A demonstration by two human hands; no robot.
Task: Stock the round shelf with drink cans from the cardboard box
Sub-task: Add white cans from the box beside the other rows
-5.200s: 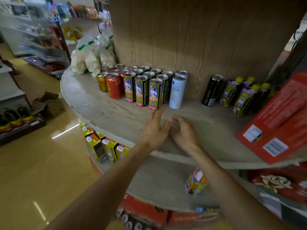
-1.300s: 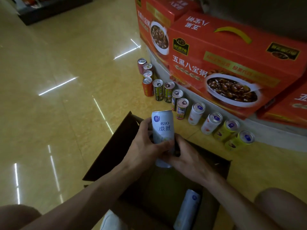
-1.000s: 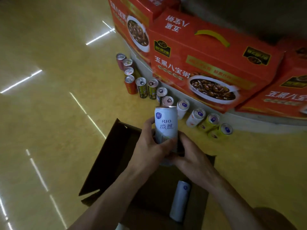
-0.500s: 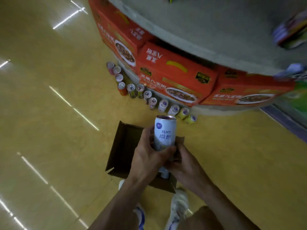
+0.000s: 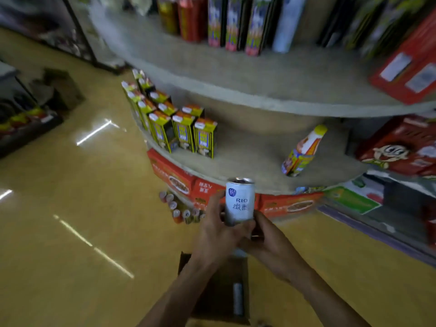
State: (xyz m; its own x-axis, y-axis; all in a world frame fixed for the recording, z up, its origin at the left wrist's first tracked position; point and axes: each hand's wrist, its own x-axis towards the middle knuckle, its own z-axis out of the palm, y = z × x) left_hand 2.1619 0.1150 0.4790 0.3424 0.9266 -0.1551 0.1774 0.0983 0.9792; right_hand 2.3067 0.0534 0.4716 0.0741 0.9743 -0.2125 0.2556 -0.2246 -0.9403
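Both hands hold one white can (image 5: 239, 204) in the lower middle of the frame. The can stands upright and says "RIO" on its side. The left hand (image 5: 218, 234) wraps around the can from the left, with its fingers on the front. The right hand (image 5: 271, 244) grips the bottom part of the can from the right.

Below the hands, at the bottom of the frame, a brown cardboard box (image 5: 212, 291) sits open on the yellow floor (image 5: 70, 232). One more can (image 5: 237, 298) lies on its side in the box.

The round shelf (image 5: 236, 76) fills the upper right of the frame. A row of tall cans (image 5: 226, 22) stands on its top level. The level below it has yellow drink cartons (image 5: 184, 135) on the left and a bottle (image 5: 304, 149) leaning by itself. Small cans (image 5: 179, 208) stand on the floor beside the red boxes (image 5: 174, 175) at the foot of the shelf.
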